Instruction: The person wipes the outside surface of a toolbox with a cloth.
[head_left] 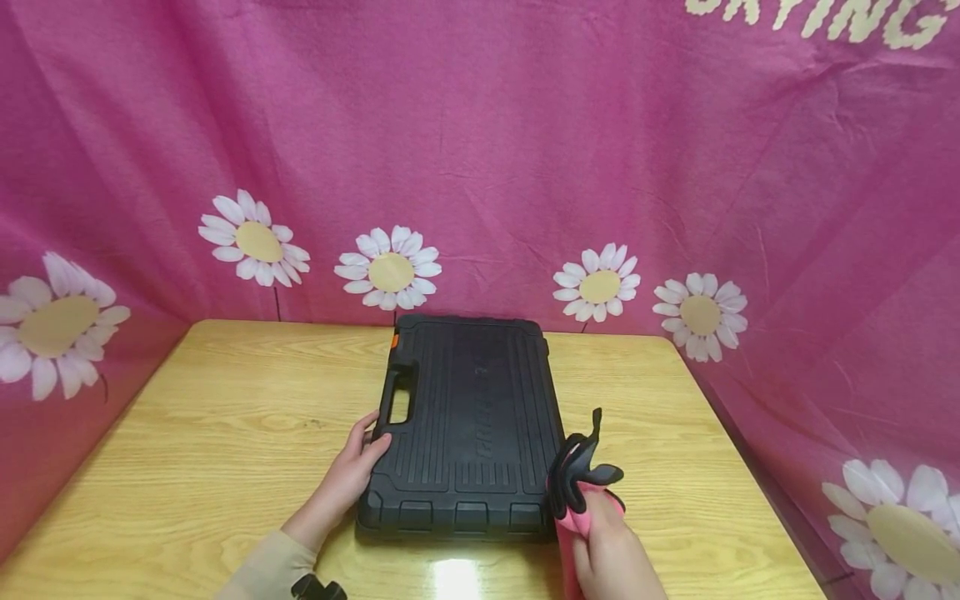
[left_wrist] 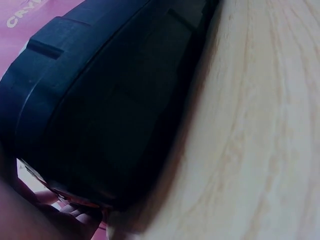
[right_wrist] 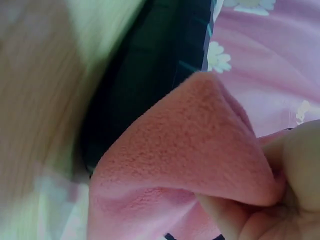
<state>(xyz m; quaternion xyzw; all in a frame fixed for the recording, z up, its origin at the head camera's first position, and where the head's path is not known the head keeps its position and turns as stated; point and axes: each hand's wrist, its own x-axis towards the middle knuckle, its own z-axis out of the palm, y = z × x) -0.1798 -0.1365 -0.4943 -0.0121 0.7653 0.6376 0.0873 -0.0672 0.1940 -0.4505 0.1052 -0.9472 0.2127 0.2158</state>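
Note:
A black hard plastic tool case (head_left: pixel 480 408) lies flat on the wooden table, its handle cutout and an orange latch along the left side. My left hand (head_left: pixel 358 462) grips that side just below the handle, thumb over the top edge and fingers at the side. In the left wrist view the case wall (left_wrist: pixel 115 100) fills much of the picture, with the fingers (left_wrist: pixel 75 220) at its lower corner. At the near right corner, my right hand (head_left: pixel 603 542) holds a bunched pink fleecy cloth with black edging (head_left: pixel 573 483). Its folds (right_wrist: pixel 185 145) overlap the case in the right wrist view.
Wooden tabletop (head_left: pixel 247 417) extends on both sides of the case. A pink curtain (head_left: pixel 487 150) with white daisies hangs behind and around the table. A bright reflection shows near the front edge.

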